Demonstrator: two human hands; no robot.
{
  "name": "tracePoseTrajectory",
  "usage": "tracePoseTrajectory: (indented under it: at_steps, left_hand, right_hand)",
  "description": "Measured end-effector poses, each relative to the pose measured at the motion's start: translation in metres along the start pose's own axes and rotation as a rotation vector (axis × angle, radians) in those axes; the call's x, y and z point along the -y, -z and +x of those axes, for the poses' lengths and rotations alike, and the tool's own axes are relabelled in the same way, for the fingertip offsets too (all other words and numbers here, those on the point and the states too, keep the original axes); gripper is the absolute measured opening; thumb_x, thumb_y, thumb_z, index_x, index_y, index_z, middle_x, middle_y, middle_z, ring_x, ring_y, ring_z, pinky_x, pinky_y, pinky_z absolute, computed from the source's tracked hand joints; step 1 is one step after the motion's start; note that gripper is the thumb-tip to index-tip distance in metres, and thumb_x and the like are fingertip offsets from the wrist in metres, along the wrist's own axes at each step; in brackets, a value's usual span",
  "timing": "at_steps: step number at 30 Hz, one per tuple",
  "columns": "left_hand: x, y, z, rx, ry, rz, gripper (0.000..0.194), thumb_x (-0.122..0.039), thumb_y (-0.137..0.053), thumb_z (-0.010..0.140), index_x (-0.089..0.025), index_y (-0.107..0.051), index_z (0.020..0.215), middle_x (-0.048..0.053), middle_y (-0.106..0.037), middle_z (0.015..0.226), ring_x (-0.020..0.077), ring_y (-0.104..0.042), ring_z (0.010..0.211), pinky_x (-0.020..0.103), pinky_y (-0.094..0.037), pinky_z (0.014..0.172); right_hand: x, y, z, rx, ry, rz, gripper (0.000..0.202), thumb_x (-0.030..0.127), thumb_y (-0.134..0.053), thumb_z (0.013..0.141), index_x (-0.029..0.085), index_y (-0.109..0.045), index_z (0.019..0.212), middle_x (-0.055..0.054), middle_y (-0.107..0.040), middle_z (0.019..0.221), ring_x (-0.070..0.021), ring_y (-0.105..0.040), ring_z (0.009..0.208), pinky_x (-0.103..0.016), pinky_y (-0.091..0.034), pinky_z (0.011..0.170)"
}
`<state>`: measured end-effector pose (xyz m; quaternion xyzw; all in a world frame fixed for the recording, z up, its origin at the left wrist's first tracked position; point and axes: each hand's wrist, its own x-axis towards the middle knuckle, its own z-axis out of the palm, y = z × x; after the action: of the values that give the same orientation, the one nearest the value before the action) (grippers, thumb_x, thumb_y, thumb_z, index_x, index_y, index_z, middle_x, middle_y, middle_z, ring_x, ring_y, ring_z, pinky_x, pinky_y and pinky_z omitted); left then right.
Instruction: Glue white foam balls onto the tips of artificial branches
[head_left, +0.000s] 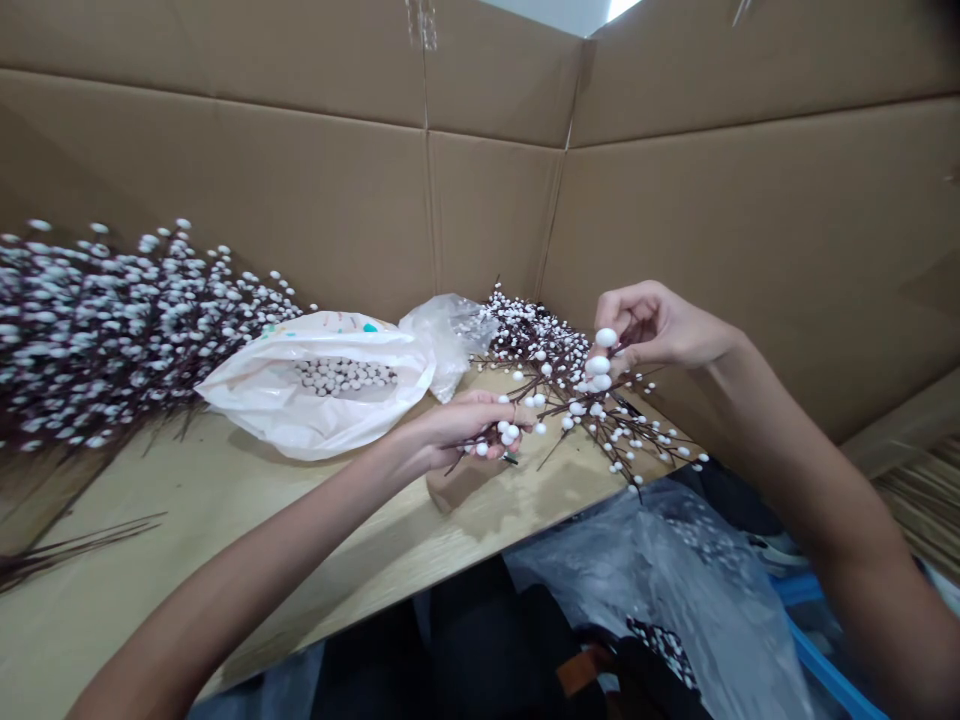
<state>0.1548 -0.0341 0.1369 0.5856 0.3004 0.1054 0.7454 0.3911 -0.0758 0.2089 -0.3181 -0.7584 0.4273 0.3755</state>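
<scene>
My left hand is closed round the stems of a branch with white berries, near the table's middle. To its right and higher, my right hand pinches at the upper part of the branch, with large white berries just beside its fingertips. What lies between those fingertips is too small to tell. Left of my left hand, an open white plastic bag holds loose white berries. A pile of berry branches rests behind my hands.
A large heap of white-berried branches fills the left side. Thin bare stems lie at the table's left. Cardboard walls stand behind. Clear plastic bags and a blue-edged container are below the table's right edge.
</scene>
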Motion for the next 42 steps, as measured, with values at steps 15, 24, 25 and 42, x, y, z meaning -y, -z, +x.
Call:
tracePoseTrajectory:
  at_steps: [15, 24, 25, 42]
  left_hand:
    - [-0.013, 0.000, -0.001, -0.025, -0.143, -0.017, 0.015, -0.024, -0.071, 0.072, -0.011, -0.064, 0.070, -0.001, -0.059, 0.048, 0.0020, -0.043, 0.029, 0.014, -0.020, 0.028]
    - [-0.016, 0.002, -0.002, -0.082, -0.146, -0.068, 0.015, -0.023, -0.067, 0.079, -0.010, -0.066, 0.072, 0.000, -0.057, 0.048, 0.0010, -0.042, 0.031, 0.013, -0.020, 0.030]
    - [-0.016, 0.003, -0.001, -0.083, -0.146, -0.076, 0.017, -0.025, -0.066, 0.080, -0.010, -0.067, 0.073, 0.000, -0.057, 0.047, 0.0008, -0.041, 0.031, 0.013, -0.020, 0.030]
    - [-0.025, 0.024, 0.016, -0.281, -0.314, 0.006, 0.016, -0.026, -0.069, 0.077, -0.011, -0.064, 0.074, 0.002, -0.059, 0.057, 0.0046, -0.047, 0.041, 0.017, -0.029, 0.037]
  right_hand:
    - [0.004, -0.001, -0.011, -0.239, 0.014, -0.107, 0.026, 0.018, -0.081, 0.064, 0.017, -0.061, 0.079, -0.001, -0.069, 0.074, -0.0121, -0.067, 0.063, -0.021, -0.056, 0.057]
    - [0.013, -0.015, -0.013, -0.392, 0.114, -0.173, 0.029, 0.022, -0.079, 0.069, 0.019, -0.059, 0.088, -0.001, -0.068, 0.078, -0.0150, -0.068, 0.074, -0.025, -0.057, 0.065]
    - [0.014, -0.017, -0.013, -0.418, 0.124, -0.185, 0.029, 0.021, -0.079, 0.068, 0.019, -0.059, 0.088, -0.001, -0.068, 0.078, -0.0150, -0.068, 0.075, -0.025, -0.057, 0.066]
    - [0.006, -0.028, -0.043, -0.723, 0.128, -0.166, 0.025, 0.020, -0.078, 0.067, 0.020, -0.063, 0.086, 0.001, -0.067, 0.073, -0.0164, -0.068, 0.071, -0.028, -0.056, 0.065]
